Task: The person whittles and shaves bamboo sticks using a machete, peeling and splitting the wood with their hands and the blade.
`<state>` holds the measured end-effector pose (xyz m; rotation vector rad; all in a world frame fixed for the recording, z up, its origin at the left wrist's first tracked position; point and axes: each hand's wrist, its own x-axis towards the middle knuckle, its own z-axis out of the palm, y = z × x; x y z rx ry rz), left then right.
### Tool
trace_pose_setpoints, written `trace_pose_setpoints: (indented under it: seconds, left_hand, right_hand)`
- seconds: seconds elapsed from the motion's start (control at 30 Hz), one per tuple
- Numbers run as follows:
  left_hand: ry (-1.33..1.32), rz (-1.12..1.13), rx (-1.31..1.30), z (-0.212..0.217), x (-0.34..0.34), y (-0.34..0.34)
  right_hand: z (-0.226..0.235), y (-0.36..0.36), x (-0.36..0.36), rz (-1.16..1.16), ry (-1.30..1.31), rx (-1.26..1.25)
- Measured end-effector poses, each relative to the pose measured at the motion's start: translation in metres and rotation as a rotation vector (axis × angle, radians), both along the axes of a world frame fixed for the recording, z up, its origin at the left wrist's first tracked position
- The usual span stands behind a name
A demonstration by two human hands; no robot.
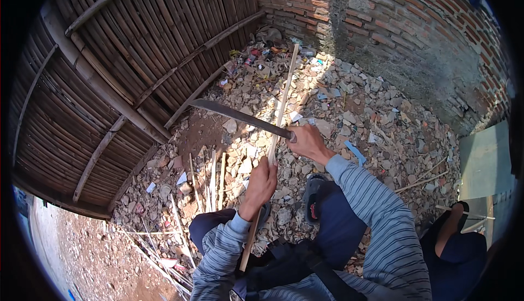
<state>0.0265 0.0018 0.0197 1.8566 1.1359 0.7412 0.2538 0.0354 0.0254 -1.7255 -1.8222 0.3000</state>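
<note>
My left hand (262,186) is closed around a long, pale bamboo strip (287,85), which slants from my lap up toward the rubble ahead. In my right hand (309,141) is the handle of a machete, mostly hidden by the fingers. Its dark blade (234,115) points left and lies across the strip, a little beyond my left hand. Whether the edge bites into the strip, I cannot tell.
Broken stones and litter (382,131) cover the ground. More strips (213,181) lie at left, with a bundle (158,260) lower down. A bamboo wall (164,33) stands left, a brick wall (393,22) ahead. Another person's leg (456,241) shows at lower right.
</note>
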Motion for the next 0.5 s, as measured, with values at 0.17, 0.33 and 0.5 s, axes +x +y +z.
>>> trace_pose_setpoints:
  seconds: [0.17,0.33,0.5]
  left_hand:
    - [0.017,-0.027,-0.003,0.011,0.003,-0.002]
    - [0.061,-0.083,0.024,0.006,0.007,0.001]
    - [0.003,-0.075,-0.011,0.002,0.004,-0.002]
  right_hand:
    - [0.004,-0.008,-0.003,0.118,-0.096,0.036]
    - [-0.007,0.011,0.025,-0.117,0.024,0.007]
    - [-0.006,0.003,0.016,-0.101,-0.033,-0.037]
